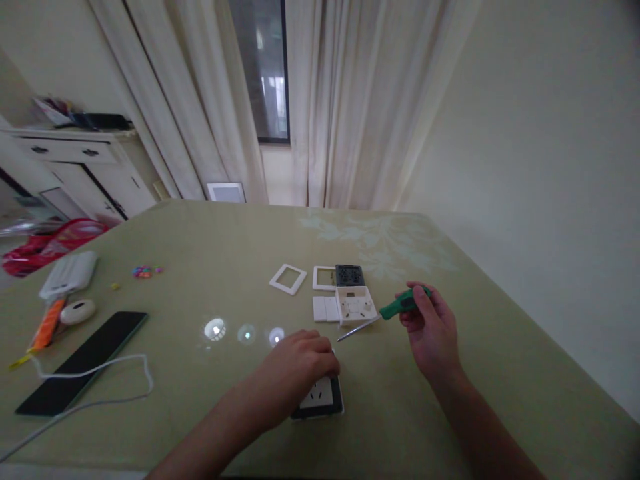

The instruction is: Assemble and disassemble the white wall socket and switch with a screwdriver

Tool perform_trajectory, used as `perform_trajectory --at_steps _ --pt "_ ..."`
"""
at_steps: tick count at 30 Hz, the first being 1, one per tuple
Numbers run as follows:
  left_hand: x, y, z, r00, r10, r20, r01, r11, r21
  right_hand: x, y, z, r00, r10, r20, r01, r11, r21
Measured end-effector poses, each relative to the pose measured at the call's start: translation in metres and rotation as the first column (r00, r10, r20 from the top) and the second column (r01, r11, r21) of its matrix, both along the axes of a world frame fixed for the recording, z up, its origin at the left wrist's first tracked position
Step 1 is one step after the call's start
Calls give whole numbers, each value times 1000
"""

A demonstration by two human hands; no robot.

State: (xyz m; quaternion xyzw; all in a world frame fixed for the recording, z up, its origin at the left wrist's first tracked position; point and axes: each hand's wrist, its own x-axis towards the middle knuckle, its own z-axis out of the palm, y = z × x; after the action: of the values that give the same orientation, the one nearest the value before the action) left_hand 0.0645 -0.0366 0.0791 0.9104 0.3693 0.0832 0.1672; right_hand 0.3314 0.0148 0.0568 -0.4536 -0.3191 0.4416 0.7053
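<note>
My right hand (431, 327) grips a screwdriver (400, 305) by its green handle. The metal shaft slants down to the left, and its tip is in the air beyond the wall socket, apart from it. Close to me on the table lies the wall socket (320, 395), with a white face and a dark frame. Over its far part is my left hand (305, 360), fingers curled down and closed on it. The back of that hand hides the fingertips and much of the socket, so a small part between them could not be seen.
Beyond my hands are a white back box (356, 307), a dark socket module (349, 275), white switch pieces (325, 309) and a loose white frame (288, 279). At left lie a dark phone-like slab (83, 363), a white cable (110, 362), an orange cutter (50, 323) and a white round case (77, 311).
</note>
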Motion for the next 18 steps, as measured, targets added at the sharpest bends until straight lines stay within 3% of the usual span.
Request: perform_trajectory --at_steps 6,13,18 --pt "8 -5 -4 983 -51 -174 79 984 156 0 2 -4 1000 15 10 -14 1000 -11" --pt "22 -11 -10 974 -24 -227 85 961 264 -1 4 -6 1000 -1 12 1 1000 -10" --pt "35 -26 -20 971 14 -240 80 923 376 -1 6 -7 1000 -11 6 11 1000 -20"
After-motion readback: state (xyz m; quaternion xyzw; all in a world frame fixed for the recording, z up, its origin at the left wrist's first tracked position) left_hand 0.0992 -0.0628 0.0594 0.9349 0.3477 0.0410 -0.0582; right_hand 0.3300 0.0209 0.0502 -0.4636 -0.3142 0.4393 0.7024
